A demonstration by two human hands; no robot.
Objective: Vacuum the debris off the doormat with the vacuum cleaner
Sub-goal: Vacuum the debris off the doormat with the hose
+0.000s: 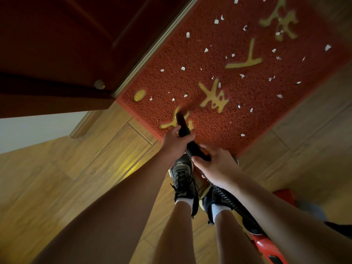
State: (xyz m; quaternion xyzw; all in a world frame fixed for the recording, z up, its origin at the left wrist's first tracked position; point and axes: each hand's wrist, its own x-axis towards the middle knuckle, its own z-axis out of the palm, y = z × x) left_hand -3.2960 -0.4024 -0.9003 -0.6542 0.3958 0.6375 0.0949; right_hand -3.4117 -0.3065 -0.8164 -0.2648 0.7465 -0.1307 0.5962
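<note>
Nozzle was gripped by left hand, nearer the tip; hose end was clasped by right hand behind. Long axis was aimed onto doormat. Scraps were spread ahead and rightward.

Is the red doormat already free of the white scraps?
No, many small white scraps lie scattered over the red looped-pile doormat, beyond the black vacuum nozzle.
</note>
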